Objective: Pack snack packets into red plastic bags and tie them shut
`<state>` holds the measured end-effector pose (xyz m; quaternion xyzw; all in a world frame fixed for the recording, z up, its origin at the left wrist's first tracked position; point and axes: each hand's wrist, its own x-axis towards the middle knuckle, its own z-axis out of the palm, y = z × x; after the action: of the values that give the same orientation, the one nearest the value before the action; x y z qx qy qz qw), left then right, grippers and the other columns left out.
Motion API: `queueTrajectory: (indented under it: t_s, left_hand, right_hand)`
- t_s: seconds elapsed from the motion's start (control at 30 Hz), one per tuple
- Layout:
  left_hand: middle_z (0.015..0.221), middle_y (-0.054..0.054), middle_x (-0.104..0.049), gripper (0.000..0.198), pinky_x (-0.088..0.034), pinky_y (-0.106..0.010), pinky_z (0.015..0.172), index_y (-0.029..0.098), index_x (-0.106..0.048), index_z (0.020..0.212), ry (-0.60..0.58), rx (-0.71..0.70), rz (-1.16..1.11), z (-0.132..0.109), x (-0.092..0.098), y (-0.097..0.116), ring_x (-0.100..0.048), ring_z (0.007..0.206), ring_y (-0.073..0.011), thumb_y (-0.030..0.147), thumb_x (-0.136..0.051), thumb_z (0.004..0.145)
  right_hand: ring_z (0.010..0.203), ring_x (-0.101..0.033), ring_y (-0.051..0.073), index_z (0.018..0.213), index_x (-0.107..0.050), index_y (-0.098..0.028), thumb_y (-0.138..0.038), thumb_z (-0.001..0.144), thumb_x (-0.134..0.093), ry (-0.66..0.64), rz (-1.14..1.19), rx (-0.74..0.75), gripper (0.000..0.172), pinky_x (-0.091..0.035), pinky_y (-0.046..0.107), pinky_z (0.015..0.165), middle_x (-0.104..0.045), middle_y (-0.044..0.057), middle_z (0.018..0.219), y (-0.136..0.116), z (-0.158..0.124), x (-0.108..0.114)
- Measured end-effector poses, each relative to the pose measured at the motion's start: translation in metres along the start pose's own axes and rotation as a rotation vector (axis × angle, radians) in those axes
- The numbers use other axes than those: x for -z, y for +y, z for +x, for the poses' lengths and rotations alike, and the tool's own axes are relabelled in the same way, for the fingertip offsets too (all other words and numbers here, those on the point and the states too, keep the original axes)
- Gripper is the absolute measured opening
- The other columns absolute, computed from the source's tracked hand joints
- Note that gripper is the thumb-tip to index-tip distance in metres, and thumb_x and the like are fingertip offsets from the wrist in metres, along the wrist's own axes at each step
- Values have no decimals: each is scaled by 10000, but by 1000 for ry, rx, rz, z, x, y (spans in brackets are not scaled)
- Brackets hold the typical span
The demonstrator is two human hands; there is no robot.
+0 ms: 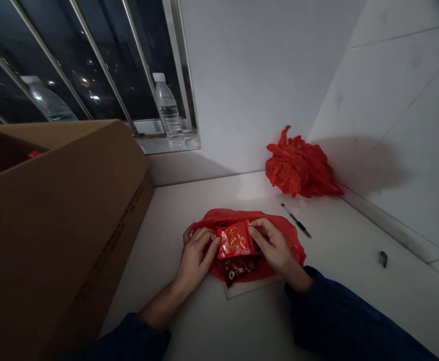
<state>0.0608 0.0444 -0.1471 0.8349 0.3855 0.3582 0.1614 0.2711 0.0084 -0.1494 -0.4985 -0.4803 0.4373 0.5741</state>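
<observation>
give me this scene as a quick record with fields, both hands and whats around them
left hand: grip on the left edge of the red packet
right hand: grip on the packet's upper right corner
under the packet: dark packet lying on a flat red bag
surface: white counter
left of hands: cardboard box
behind hands: crumpled red bag, pen
window sill: water bottle

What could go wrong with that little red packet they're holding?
The light is dim, so the gold print on the red packet may be hard to read. The left hand and right hand pinch only its edges, so it might slip onto the red plastic bag. The pen lying loose nearby could get knocked away.
</observation>
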Motion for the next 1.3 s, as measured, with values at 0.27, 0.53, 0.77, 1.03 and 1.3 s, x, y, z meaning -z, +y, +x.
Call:
queueTrajectory:
  t_s: [0.27, 0.53, 0.77, 1.03, 1.3]
  left_hand:
    - [867, 15, -615, 188, -220, -436, 1082, 198, -531, 839, -25, -57, 48, -1, 2, 2, -584, 863, -152, 273, -457, 996]
    - [1292, -49, -588, 304, -158, -479, 1154, 270, -520, 1275, 8, -27, 239, 1, 4, 1, -515, 1245, -196, 222, -449, 983]
    - [1315, -41, -603, 343, -158, -527, 1146, 283, -537, 1284, -62, -36, 380, 1, 1, -1, -540, 1235, -227, 211, -486, 952]
    - [1211, -42, -644, 339, -244, -514, 1116, 265, -571, 1247, -103, -50, 391, 2, 0, -4, -586, 1145, -231, 184, -544, 919]
    - [986, -6, -703, 206, -267, -504, 1122, 240, -666, 1016, -87, -102, 306, 4, 2, -8, -658, 972, -193, 128, -520, 926]
  right_hand:
    - [972, -693, 223, 1122, -565, -221, -382, 814, -703, -188, -33, 36, 374, -549, 363, 817, -723, 74, 1055, 4, -4, -2]
    - [930, -685, 240, 1110, -580, -208, -447, 859, -590, 11, -90, 37, 347, -564, 381, 804, -706, 89, 1038, 14, 5, 10]
    - [1087, -639, 262, 1244, -555, -177, -282, 899, -522, -28, -575, 244, 363, -543, 425, 911, -629, 129, 1246, 9, -2, 8]
    - [1155, -579, 312, 1239, -597, -152, -312, 939, -532, -106, -1071, 388, 346, -491, 476, 943, -649, 139, 1221, 1, -4, 4]
    - [1026, -587, 274, 1095, -653, -214, -287, 963, -496, -175, -1067, 517, 217, -458, 427, 839, -675, 80, 1090, -2, -6, -3]
